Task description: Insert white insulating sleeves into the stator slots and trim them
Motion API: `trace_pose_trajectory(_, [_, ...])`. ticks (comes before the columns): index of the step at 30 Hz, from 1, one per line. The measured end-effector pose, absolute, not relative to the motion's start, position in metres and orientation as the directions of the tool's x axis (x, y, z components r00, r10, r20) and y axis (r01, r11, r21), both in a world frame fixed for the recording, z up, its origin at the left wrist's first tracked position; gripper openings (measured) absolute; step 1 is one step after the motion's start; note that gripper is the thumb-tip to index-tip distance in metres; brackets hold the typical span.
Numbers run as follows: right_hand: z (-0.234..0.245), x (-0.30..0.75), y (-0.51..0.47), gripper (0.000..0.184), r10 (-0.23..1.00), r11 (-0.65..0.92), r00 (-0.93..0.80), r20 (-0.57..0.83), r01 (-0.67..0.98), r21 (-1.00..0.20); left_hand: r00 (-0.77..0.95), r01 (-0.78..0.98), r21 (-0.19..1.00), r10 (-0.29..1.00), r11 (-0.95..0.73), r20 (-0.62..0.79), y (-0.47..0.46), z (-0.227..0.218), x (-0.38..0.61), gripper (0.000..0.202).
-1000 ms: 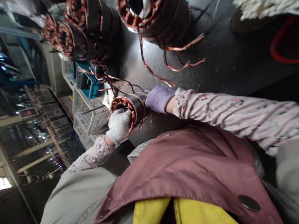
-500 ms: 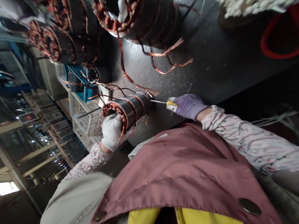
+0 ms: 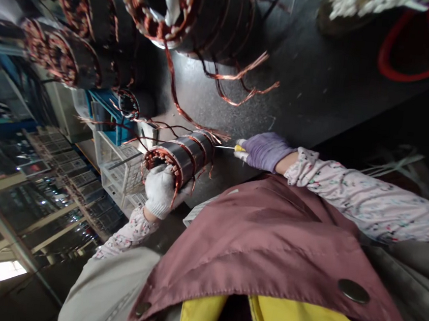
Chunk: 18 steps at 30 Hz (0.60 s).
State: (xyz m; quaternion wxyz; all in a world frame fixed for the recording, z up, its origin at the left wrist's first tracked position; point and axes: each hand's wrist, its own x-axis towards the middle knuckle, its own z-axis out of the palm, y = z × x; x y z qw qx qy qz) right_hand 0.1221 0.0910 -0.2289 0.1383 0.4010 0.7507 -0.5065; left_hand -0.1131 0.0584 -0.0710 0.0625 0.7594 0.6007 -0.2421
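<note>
Cradling the end of a wound motor stator (image 3: 182, 156), the left hand (image 3: 161, 191) in its white cotton glove closes around the copper end windings (image 3: 153, 158), with the stator lying just ahead of that hand. Its laminated steel core (image 3: 196, 151) looks heavy and rigid, so it seems the surest place to take hold; the thin copper leads (image 3: 172, 125) trailing past the far end look soft and easily bent. The right hand (image 3: 265, 151), in a purple glove, is closed narrowly around a yellow-handled screwdriver (image 3: 239, 148), its shaft reaching toward the stator's far end, the forearm stretched out above a dark workbench (image 3: 314, 89).
</note>
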Motion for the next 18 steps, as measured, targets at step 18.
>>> trace_pose_trajectory(18, [-0.229,0.113,0.086,0.050,0.437,0.141,-0.634,-0.638,0.749,-0.648,0.235,0.936,-0.164,0.899,-0.312,-0.370,0.056,-0.073,-0.115,0.025])
